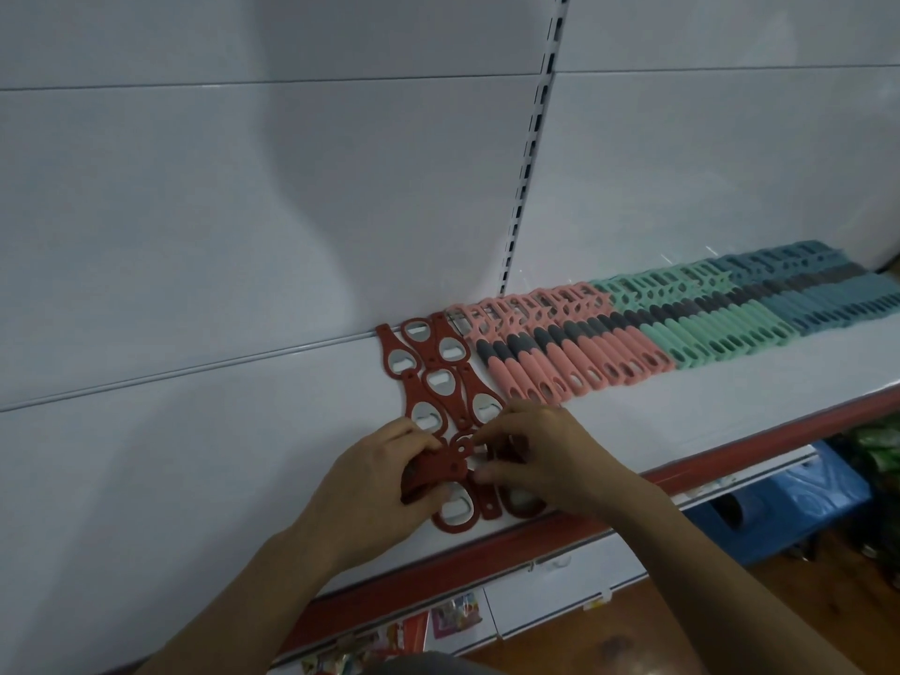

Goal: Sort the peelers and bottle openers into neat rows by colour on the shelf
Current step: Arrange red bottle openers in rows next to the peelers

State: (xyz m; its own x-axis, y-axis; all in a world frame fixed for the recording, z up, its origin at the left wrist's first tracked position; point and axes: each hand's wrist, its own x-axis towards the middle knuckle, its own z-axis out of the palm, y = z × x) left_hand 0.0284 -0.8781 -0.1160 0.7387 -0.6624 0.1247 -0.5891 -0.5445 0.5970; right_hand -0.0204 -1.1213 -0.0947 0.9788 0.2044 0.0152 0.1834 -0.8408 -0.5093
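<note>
Your left hand curls around a small stack of red bottle openers, and your right hand pinches its top one. It lies between both hands, near the shelf front.

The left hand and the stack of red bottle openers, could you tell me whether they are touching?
Touching. The head view shows the left hand with its fingers curled round the stack of red bottle openers, no gap.
</note>
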